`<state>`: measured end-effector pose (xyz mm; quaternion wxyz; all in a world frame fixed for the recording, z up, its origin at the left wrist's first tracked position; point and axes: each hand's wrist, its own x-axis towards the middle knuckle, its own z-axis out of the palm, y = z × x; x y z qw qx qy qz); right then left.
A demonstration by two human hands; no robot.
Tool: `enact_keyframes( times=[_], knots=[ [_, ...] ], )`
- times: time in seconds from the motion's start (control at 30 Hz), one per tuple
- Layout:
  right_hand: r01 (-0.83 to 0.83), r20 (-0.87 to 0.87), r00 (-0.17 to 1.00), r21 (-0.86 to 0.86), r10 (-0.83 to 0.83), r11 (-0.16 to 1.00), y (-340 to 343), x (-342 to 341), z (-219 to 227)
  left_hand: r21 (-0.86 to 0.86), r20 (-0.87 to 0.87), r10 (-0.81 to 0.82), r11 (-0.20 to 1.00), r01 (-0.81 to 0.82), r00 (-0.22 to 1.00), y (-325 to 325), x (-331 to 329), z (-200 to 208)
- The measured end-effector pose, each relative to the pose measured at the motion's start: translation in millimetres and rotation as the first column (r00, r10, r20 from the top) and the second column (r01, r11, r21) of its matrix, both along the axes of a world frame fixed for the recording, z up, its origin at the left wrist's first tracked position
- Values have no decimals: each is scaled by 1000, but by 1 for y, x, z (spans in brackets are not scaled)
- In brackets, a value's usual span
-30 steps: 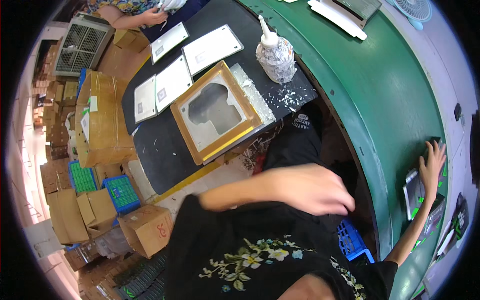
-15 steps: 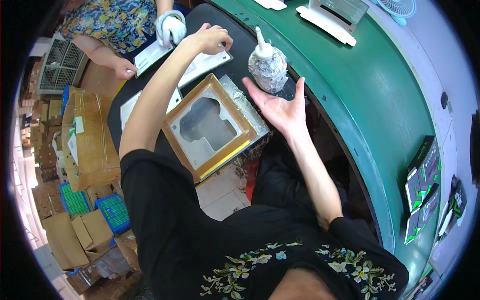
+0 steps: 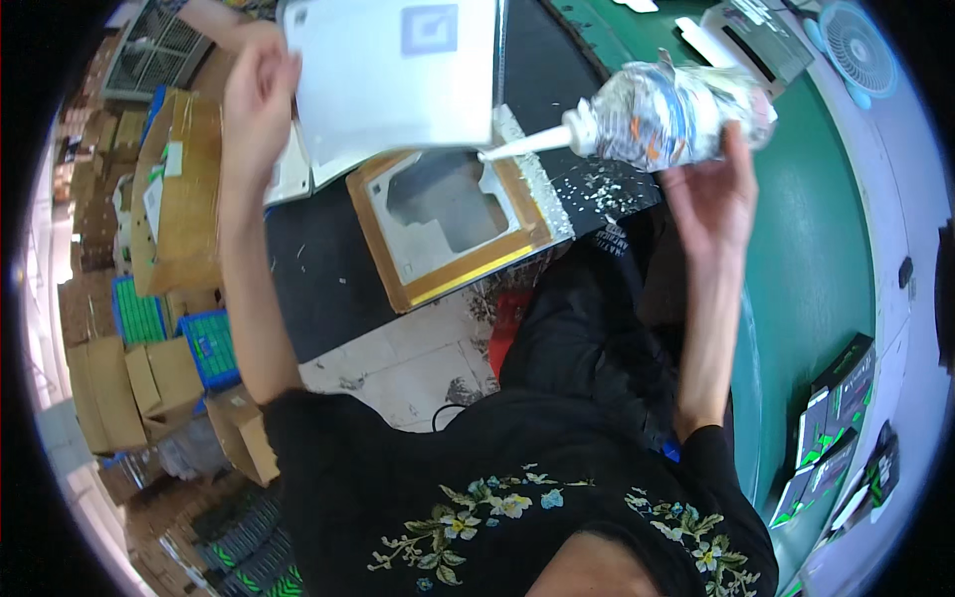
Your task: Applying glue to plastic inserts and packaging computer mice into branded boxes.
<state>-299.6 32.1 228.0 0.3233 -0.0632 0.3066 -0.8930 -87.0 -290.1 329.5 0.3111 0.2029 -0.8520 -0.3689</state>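
Observation:
My right hand (image 3: 711, 199) is closed around a white squeeze bottle (image 3: 657, 117) wrapped in smeared film. The bottle lies nearly level, its long white nozzle pointing left over the edge of a tape-edged frame (image 3: 370, 224). Inside that frame is a light plate with an irregular dark cutout (image 3: 443, 199). At the left, my left hand (image 3: 261, 104) is closed at the side edge of a white flat panel (image 3: 388, 85) with a grey square mark. The panel is raised and tilted, its lower edge just beyond the frame; motion blurs it slightly.
White flakes (image 3: 602, 189) lie on the black table (image 3: 323, 289) beside the frame. Another person's forearm (image 3: 204, 18) shows at the upper left. A cardboard box (image 3: 184, 209) stands left. To the right are a green table (image 3: 796, 229), a blue fan (image 3: 858, 50) and black-green boxes (image 3: 831, 413).
My right hand has taken hold of the bottle and tipped it from upright to nearly level. My left hand has moved left, and the white panel is now lifted beside it.

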Motion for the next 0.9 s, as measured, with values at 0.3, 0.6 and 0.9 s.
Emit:
enact_keyframes(
  times=[0.3,0.6,0.9],
  knots=[
    [-241,172,949,-156,266,958,-32,-4,21,807,44,387,530,-261,921,98,115,-133],
    [78,-554,827,-61,-99,995,-49,26,43,757,266,138,583,-296,954,76,91,-125],
    [6,-794,587,203,161,979,-91,81,53,751,258,99,605,-264,961,68,101,-128]
  ],
)
